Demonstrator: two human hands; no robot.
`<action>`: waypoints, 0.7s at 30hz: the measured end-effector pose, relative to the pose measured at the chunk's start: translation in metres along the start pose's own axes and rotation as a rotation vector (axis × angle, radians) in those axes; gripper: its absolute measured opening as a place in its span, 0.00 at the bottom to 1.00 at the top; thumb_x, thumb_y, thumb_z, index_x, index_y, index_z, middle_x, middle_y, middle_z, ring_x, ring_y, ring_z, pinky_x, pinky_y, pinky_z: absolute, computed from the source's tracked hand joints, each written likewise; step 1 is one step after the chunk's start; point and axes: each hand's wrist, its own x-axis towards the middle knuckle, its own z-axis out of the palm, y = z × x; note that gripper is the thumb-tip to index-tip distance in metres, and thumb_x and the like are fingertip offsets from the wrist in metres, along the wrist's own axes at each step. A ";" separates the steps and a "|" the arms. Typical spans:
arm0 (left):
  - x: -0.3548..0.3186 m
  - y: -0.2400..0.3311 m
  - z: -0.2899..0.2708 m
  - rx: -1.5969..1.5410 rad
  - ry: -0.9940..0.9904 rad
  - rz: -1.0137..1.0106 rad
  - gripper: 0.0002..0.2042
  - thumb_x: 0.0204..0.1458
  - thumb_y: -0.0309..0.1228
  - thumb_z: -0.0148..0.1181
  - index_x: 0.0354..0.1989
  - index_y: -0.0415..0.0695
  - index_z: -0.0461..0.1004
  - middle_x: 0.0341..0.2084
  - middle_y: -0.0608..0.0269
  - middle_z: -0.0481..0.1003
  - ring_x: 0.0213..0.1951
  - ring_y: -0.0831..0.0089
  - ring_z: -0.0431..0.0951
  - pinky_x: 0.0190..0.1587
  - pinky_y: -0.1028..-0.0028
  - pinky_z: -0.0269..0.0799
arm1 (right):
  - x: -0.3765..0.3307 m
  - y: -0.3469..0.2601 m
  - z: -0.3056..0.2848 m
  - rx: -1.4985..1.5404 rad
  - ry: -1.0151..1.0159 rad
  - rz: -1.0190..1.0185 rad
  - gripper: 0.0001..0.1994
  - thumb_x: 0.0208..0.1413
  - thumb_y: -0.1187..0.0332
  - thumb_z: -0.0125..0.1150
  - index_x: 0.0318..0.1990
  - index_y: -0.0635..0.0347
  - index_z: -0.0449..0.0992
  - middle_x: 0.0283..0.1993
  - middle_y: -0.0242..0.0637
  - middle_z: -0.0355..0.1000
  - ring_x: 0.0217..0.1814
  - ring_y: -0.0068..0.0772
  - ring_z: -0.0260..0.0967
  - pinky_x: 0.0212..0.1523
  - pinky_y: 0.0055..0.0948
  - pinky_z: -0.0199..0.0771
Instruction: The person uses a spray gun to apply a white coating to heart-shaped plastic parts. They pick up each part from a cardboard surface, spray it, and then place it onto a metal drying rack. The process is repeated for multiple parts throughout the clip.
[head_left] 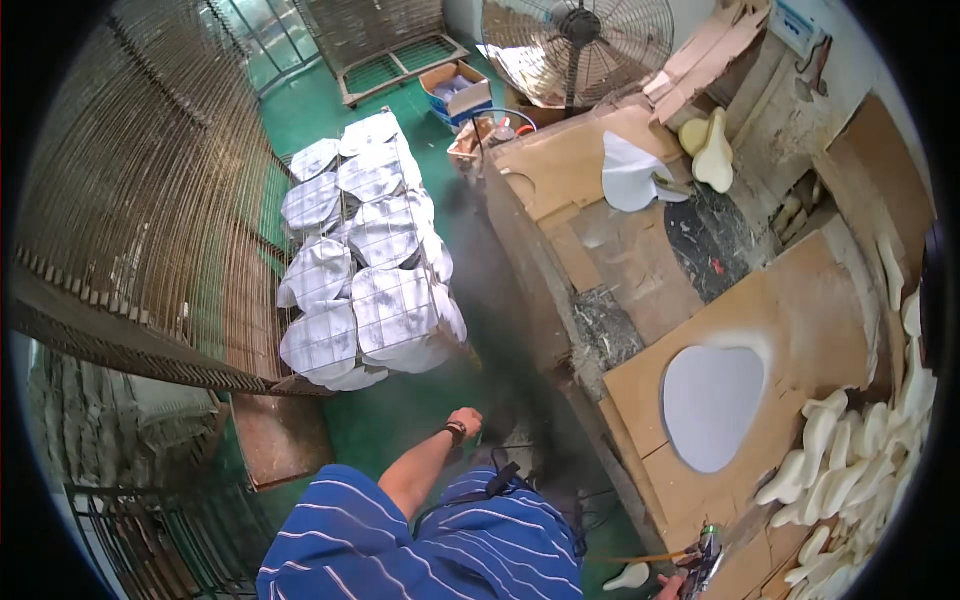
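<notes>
My left hand (466,420) hangs in front of my body, fingers curled into a loose fist, with nothing visible in it. A dark band circles its wrist. At the lower edge, my right hand (672,586) is partly cut off by the picture; its fingers are closed round a spray gun (708,552), from which a thin orange hose (640,558) runs left. Beyond the gun, a rounded pale grey-white flat piece (712,408) lies on cardboard (668,490) on the workbench. A whitish sprayed patch edges its upper right side.
Left of the bench, a wire rack (356,228) carries several white pieces; a tall wire-shelf rack (140,200) stands beyond it. Cream foam pieces (845,455) pile up at the bench's right. Another grey-white piece (630,172), a large fan (580,50) and a box (456,92) are farther back.
</notes>
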 end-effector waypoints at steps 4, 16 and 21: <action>-0.017 0.052 0.003 0.009 0.144 0.240 0.15 0.43 0.29 0.57 0.41 0.47 0.80 0.37 0.56 0.81 0.43 0.62 0.80 0.48 0.66 0.74 | 0.017 -0.073 -0.006 0.502 0.037 0.179 0.19 0.49 0.80 0.55 0.51 0.69 0.66 0.43 0.45 0.68 0.34 0.32 0.69 0.28 0.26 0.74; -0.074 0.255 0.100 0.299 -0.098 1.192 0.20 0.36 0.17 0.50 0.41 0.42 0.77 0.39 0.54 0.77 0.48 0.56 0.74 0.55 0.64 0.68 | 0.015 -0.082 -0.080 0.490 -0.078 0.274 0.13 0.55 0.71 0.60 0.45 0.67 0.71 0.36 0.34 0.70 0.33 0.23 0.65 0.33 0.25 0.66; -0.048 0.244 0.120 0.343 -0.393 0.945 0.14 0.50 0.20 0.49 0.43 0.42 0.78 0.36 0.56 0.80 0.41 0.69 0.81 0.44 0.71 0.76 | 0.004 -0.044 -0.084 0.370 0.052 0.292 0.24 0.54 0.68 0.65 0.57 0.71 0.70 0.30 0.26 0.68 0.28 0.13 0.58 0.29 0.15 0.60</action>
